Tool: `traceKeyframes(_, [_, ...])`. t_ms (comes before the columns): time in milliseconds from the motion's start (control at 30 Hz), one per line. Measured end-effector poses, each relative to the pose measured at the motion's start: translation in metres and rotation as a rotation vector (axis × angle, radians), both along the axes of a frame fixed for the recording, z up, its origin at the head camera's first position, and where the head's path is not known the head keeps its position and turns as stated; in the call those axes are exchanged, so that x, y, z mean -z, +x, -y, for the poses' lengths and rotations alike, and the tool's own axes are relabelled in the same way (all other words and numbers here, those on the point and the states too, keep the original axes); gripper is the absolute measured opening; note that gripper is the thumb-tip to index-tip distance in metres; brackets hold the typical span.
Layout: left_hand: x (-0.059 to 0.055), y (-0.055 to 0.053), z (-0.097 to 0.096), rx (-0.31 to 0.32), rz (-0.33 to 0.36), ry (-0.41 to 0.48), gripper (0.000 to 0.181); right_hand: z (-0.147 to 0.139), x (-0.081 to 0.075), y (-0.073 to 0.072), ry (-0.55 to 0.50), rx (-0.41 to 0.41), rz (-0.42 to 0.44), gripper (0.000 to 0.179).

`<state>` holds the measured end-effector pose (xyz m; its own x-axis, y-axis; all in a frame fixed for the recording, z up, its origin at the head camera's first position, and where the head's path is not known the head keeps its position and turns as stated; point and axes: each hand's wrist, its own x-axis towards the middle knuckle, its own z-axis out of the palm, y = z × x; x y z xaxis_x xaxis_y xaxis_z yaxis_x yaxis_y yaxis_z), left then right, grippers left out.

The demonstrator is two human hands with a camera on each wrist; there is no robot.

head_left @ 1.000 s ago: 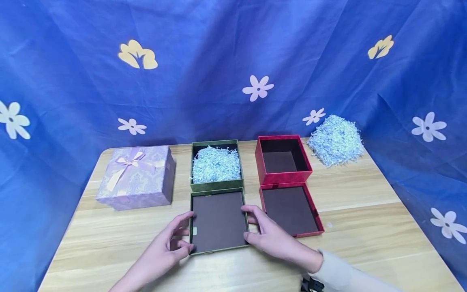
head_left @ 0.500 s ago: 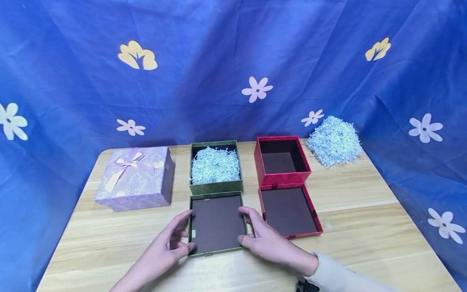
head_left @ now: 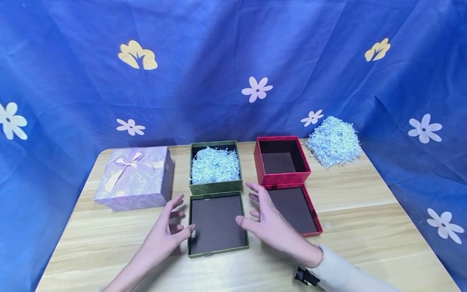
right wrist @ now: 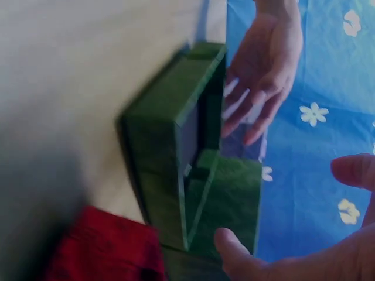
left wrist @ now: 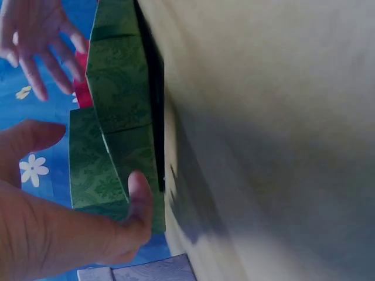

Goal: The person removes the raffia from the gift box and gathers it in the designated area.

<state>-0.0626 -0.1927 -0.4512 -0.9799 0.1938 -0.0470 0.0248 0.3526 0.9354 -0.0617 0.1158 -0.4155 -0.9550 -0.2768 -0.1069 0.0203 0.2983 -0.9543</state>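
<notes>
The green lid [head_left: 219,223] lies on the bench [head_left: 372,251], dark inside facing up. The left hand [head_left: 165,232] is at the green lid's left edge, the right hand [head_left: 269,221] at its right; each grip is spread apart, holding nothing, though I cannot tell whether either touches it. Behind the green lid: the green box [head_left: 215,188] holding blue paper shreds [head_left: 215,165]. Right of it: the red lid [head_left: 297,207]. Behind left of it: the lilac box [head_left: 146,180].
</notes>
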Motion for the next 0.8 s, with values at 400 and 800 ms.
traceKeyframes(400, [-0.013, -0.033, -0.012, -0.014, -0.006, 0.030, 0.113, 0.017, -0.035, -0.049, -0.004, 0.032, -0.190, 0.095])
traceKeyframes(800, [-0.006, -0.070, -0.018, -0.035, -0.054, 0.055, 0.114, 0.051, -0.046, -0.107, 0.283, -0.090, -0.228, 0.100])
